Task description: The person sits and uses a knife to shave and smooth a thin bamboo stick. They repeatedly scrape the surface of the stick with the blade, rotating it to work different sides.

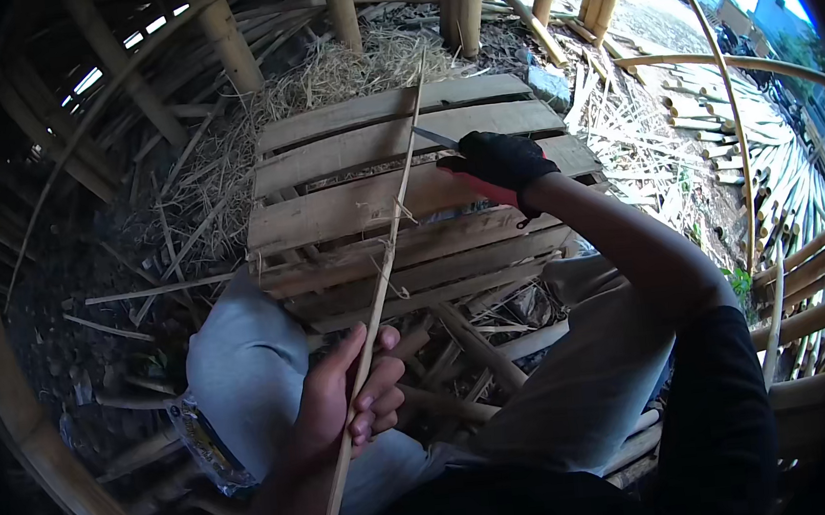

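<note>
My bare left hand (357, 390) is closed around the lower part of a long thin bamboo strip (386, 265). The strip slants up and away over a slatted wooden bench (330, 216), and thin curled shavings cling to its middle. On my right hand (498, 167) is a black and red glove. Its fingers are wrapped round a knife (435, 138), whose handle is hidden in the grip. The blade points left, its tip at the strip's upper part; whether it cuts in cannot be made out.
Pale shavings (347, 72) lie heaped beyond the bench. Upright bamboo poles (342, 13) stand at the back. Many cut bamboo lengths (777, 167) are stacked at the right. Beside my left knee is a clear plastic packet (208, 447). Bamboo pieces (479, 345) lie between my legs.
</note>
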Available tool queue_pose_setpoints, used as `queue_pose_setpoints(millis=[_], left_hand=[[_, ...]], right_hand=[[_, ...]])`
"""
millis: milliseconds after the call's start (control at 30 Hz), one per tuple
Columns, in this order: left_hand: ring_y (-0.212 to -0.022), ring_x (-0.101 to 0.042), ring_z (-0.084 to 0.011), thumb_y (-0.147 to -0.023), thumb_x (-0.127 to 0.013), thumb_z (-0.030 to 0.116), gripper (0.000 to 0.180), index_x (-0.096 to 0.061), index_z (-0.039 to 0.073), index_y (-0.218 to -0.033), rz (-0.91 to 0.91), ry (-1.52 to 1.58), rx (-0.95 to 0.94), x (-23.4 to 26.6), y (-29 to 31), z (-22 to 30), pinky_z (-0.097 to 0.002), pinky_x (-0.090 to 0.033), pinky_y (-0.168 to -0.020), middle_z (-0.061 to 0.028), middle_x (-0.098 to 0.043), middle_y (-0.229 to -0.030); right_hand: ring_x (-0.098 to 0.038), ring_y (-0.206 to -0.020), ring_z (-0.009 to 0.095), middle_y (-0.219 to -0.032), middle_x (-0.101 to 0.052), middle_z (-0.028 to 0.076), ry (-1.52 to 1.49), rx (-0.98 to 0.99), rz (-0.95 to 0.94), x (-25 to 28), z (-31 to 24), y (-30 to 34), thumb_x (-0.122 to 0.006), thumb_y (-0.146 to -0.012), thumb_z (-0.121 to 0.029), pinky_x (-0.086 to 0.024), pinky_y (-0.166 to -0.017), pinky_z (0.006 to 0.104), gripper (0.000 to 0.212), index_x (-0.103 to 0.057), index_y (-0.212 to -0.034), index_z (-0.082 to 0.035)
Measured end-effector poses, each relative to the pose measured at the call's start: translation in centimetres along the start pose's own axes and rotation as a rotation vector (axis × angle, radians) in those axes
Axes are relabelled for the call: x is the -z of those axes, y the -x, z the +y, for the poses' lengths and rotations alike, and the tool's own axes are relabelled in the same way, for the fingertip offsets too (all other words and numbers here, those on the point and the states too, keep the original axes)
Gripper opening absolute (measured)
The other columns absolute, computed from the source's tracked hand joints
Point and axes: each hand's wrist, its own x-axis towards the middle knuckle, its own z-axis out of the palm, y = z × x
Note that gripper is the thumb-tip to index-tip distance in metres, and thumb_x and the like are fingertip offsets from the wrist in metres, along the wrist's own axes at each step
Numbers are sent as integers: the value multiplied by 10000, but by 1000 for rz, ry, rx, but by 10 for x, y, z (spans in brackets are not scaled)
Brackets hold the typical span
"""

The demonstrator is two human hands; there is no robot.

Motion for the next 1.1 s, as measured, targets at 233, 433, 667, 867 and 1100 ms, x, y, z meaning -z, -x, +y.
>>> queue_pose_setpoints(millis=[233,433,667,867,1100], left_hand=[[-344,-370,-64,-1098,-374,392,289,-439,110,-1094,-23,-38,-6,-1,-4,2,-202,-317,-314,34,-395,-558],[-356,-375,-75,-1095,-362,444,333,-431,121,-1130,-136,-45,-39,-6,-7,-2,-201,-315,-318,30,-402,-572],[-346,-343,-63,-1095,-390,396,286,-470,122,-1101,20,-165,-41,-9,-13,-7,-201,-279,-328,39,-380,-555],[-341,-312,-52,-1081,-442,329,205,-488,129,-1080,133,-275,-58,-16,-13,-5,-200,-252,-328,46,-367,-538],[-325,-331,-30,-1092,-423,336,236,-460,103,-1079,123,-264,-62,-19,-9,-1,-184,-248,-306,61,-371,-523]], right_hand=[[-717,-927,369,-955,-737,185,80,130,197,-6,12,9,-469,-967,-659,-542,-862,463,661,-741,-991,-57],[-712,-937,311,-1085,-720,134,-510,-66,-23,14,-38,31,-593,-948,-600,-543,-843,434,598,-684,-1264,-101],[-652,-1139,311,-1279,-647,149,-339,522,14,16,-67,48,-714,-865,-568,-508,-1008,409,561,-709,-1230,-142],[-658,-1100,325,-1140,-675,127,-134,885,56,19,-45,34,-808,-787,-436,-508,-996,426,428,-734,-1094,-147],[-666,-1036,332,-1075,-675,141,-521,690,-81,10,-55,43,-723,-888,-450,-523,-919,430,386,-722,-1028,-90]])
